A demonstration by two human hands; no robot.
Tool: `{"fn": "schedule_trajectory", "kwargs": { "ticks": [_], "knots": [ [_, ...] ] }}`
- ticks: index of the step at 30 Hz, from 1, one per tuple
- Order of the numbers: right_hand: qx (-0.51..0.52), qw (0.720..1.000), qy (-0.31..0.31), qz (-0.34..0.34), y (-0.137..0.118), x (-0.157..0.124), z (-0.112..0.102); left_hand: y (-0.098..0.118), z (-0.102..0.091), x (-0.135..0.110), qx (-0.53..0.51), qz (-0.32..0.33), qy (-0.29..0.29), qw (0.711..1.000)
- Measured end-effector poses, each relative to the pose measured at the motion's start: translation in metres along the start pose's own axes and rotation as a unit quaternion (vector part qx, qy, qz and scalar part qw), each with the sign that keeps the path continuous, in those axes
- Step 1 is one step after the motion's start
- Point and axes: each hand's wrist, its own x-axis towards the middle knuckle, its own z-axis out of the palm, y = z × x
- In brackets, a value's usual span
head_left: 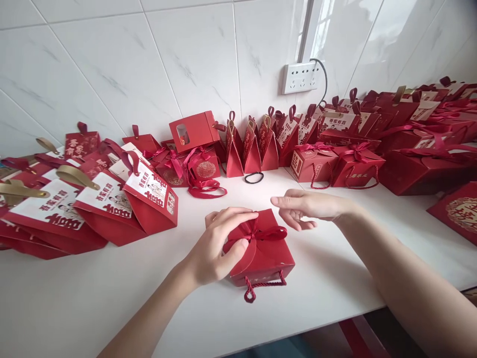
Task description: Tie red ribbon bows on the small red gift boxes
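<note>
A small red gift box (269, 256) with a ribbon bow (265, 232) on top and a red cord handle (261, 287) in front sits on the white table (112, 293). My left hand (218, 246) grips the box's left side, thumb on the flap and fingertips curled onto the bow. Just above and right of the box, my right hand (306, 207) hovers with its fingers stretched out, holding nothing.
Many red gift boxes and bags line the wall: flat bags with gold handles (74, 209) at left, upright pouches (252, 149) in the middle, ribboned boxes (337, 164) at right. A black hair tie (254, 177) lies behind the box. A wall socket (300, 78) is above. The table edge runs near me.
</note>
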Motion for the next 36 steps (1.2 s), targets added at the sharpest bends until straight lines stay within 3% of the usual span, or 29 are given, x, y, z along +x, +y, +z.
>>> {"fn": "schedule_trajectory", "kwargs": {
  "ticks": [3, 7, 15, 19, 20, 21, 22, 25, 27, 31, 36],
  "knots": [
    [-0.034, 0.992, -0.119, 0.034, -0.003, -0.005, 0.001, 0.000, -0.002, 0.001, -0.006, -0.004, -0.004, 1.000],
    [-0.053, 0.982, -0.179, 0.013, -0.003, -0.004, 0.003, 0.000, -0.002, 0.002, -0.010, -0.006, 0.001, 1.000],
    [-0.057, 0.984, -0.167, -0.014, 0.000, -0.005, -0.001, -0.007, 0.001, 0.000, -0.045, -0.027, 0.043, 0.998],
    [-0.043, 0.987, -0.153, -0.021, -0.002, -0.004, 0.000, -0.020, -0.013, 0.002, -0.151, -0.077, 0.199, 0.965],
    [-0.042, 0.987, -0.154, -0.018, -0.002, -0.004, 0.000, -0.023, -0.020, 0.003, -0.180, -0.105, 0.208, 0.956],
    [-0.045, 0.987, -0.156, -0.015, -0.002, -0.004, 0.000, -0.024, -0.027, 0.003, -0.211, -0.138, 0.177, 0.951],
    [-0.048, 0.986, -0.158, -0.012, -0.003, -0.005, 0.000, -0.024, -0.035, 0.004, -0.245, -0.175, 0.102, 0.948],
    [-0.056, 0.986, -0.159, -0.006, -0.002, -0.006, 0.000, -0.018, -0.052, 0.003, -0.299, -0.246, -0.224, 0.894],
    [-0.055, 0.985, -0.161, -0.010, -0.002, -0.007, -0.001, -0.011, -0.055, 0.003, -0.290, -0.256, -0.321, 0.864],
    [-0.050, 0.986, -0.158, -0.030, -0.001, -0.005, 0.000, -0.002, -0.050, 0.004, -0.265, -0.274, -0.295, 0.876],
    [-0.056, 0.986, -0.157, -0.028, 0.002, -0.002, 0.000, -0.008, -0.043, 0.005, -0.305, -0.256, -0.266, 0.878]
  ]
}}
